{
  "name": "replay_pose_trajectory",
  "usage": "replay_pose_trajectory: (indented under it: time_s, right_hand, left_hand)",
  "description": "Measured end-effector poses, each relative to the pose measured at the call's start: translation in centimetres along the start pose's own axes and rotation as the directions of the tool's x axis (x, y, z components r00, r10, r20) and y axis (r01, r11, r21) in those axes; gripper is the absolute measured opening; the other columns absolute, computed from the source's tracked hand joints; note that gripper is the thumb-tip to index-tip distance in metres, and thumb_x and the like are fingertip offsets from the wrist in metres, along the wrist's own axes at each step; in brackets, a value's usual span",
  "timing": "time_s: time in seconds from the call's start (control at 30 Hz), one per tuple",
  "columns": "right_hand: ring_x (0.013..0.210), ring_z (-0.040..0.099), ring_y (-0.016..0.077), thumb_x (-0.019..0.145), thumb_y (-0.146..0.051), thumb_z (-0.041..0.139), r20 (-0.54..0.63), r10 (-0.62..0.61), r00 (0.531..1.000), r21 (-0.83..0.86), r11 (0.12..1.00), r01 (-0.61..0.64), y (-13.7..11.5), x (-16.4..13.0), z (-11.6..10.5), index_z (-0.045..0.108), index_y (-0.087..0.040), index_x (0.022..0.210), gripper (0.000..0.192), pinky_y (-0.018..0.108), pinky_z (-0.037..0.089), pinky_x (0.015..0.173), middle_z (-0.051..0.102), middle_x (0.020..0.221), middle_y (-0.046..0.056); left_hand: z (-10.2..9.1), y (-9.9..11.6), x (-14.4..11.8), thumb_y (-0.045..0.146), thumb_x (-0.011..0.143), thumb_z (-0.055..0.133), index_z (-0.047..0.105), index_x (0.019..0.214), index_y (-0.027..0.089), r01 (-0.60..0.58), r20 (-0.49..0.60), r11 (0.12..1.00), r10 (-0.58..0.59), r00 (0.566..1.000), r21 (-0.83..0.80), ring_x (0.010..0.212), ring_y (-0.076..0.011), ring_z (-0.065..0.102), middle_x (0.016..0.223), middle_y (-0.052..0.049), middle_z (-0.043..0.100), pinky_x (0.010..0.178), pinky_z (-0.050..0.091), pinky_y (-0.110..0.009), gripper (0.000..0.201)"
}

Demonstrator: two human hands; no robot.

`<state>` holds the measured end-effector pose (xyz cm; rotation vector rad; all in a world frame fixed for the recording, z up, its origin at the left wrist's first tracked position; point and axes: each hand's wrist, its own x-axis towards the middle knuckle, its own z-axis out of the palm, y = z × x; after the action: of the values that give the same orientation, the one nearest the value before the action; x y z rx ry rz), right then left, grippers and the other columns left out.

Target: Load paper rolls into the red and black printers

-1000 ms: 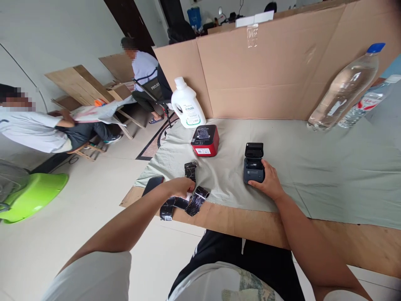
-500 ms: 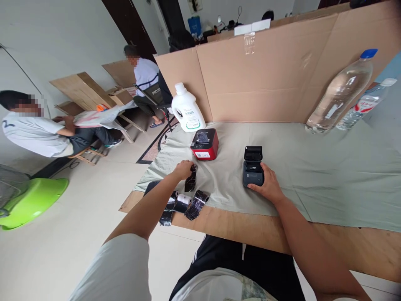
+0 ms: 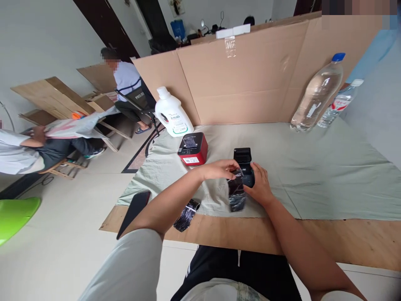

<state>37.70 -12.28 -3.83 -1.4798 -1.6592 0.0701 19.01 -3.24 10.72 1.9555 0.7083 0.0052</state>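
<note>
My left hand (image 3: 219, 170) pinches the top of a roll of dark, shiny label tape (image 3: 237, 194), whose strip hangs down. It is just in front of a small black label printer (image 3: 242, 155) with its lid raised, partly covering it. Around the printer's right side curls my right hand (image 3: 260, 184), thumb at the near edge and fingers along the side. Another dark roll (image 3: 187, 216) lies near the table's front edge, partly behind my left forearm. To the left is a flat black phone-like object (image 3: 134, 211), also partly covered.
A red and black box-shaped device (image 3: 193, 151) stands beyond my left forearm, before a white jug (image 3: 175, 115). A cardboard partition (image 3: 244, 83) closes off the back. Two plastic bottles (image 3: 318, 94) stand at the right. Two people sit at the left.
My left hand has lifted the dark roll and carried it rightward to the printer. The right hand keeps its place on the printer. The head view has turned slightly right.
</note>
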Motion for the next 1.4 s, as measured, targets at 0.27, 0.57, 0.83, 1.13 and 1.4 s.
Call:
replay_pose_trajectory:
  time_s: [0.27, 0.57, 0.83, 1.13, 1.4]
  right_hand:
    - [0.110, 0.048, 0.0316, 0.076, -0.045, 0.061, -0.079, 0.009, 0.997, 0.021, 1.000, -0.007, 0.1, 0.4, -1.0, 0.053, -0.020, 0.117, 0.049, 0.053, 0.043, 0.097, 0.054, 0.116, 0.014]
    - [0.102, 0.053, 0.0275, 0.074, -0.023, 0.057, -0.076, 0.102, 0.992, 0.090, 0.991, -0.095, -0.1, 0.6, -1.0, 0.058, -0.022, 0.100, 0.026, 0.046, 0.048, 0.091, 0.057, 0.105, 0.010]
    - [0.101, 0.054, 0.0260, 0.076, -0.022, 0.057, -0.077, 0.067, 0.995, 0.101, 0.993, -0.059, 0.0, 0.4, -0.7, 0.058, -0.021, 0.102, 0.027, 0.044, 0.050, 0.088, 0.057, 0.103, 0.010]
    - [0.103, 0.049, 0.0242, 0.075, -0.006, 0.051, -0.103, -0.109, 0.989, 0.025, 0.993, 0.112, -0.4, 0.6, -1.4, 0.070, -0.021, 0.089, 0.028, 0.041, 0.048, 0.087, 0.057, 0.108, 0.009]
    - [0.099, 0.049, 0.0227, 0.073, 0.002, 0.045, -0.138, -0.053, 0.989, 0.016, 0.998, 0.055, 0.3, 0.6, -1.4, 0.071, -0.021, 0.075, 0.036, 0.038, 0.048, 0.083, 0.061, 0.099, 0.007]
  left_hand:
    - [2.1, -0.3, 8.0, 0.027, 0.083, 0.054, 0.060, 0.113, 0.019, 0.167, -0.142, 0.710, -0.094, 0.985, 0.684, 0.106, -0.0261, 0.061, 0.110, -0.009, 0.068, 0.092, 0.043, -0.037, 0.031]
    - [2.5, -1.9, 8.0, 0.025, 0.080, 0.064, 0.055, 0.110, 0.021, 0.139, -0.239, 0.840, -0.011, 0.971, 0.525, 0.103, -0.0196, 0.063, 0.112, -0.004, 0.067, 0.087, 0.047, -0.028, 0.032]
    - [3.8, -2.6, 8.0, 0.023, 0.082, 0.062, 0.058, 0.111, 0.019, 0.189, -0.262, 0.779, -0.034, 0.964, 0.597, 0.101, -0.0221, 0.062, 0.106, -0.006, 0.067, 0.087, 0.048, -0.032, 0.029]
    - [4.6, -3.8, 8.9, 0.025, 0.076, 0.070, 0.072, 0.094, 0.022, 0.211, -0.422, 0.739, 0.108, 0.900, 0.640, 0.105, -0.0264, 0.055, 0.101, -0.008, 0.062, 0.093, 0.046, -0.036, 0.018]
    - [4.4, -6.1, 8.8, 0.029, 0.089, 0.054, 0.065, 0.102, 0.019, 0.018, -0.758, 0.914, 0.326, 0.565, 0.406, 0.109, -0.0243, 0.053, 0.106, -0.010, 0.060, 0.099, 0.043, -0.041, 0.020]
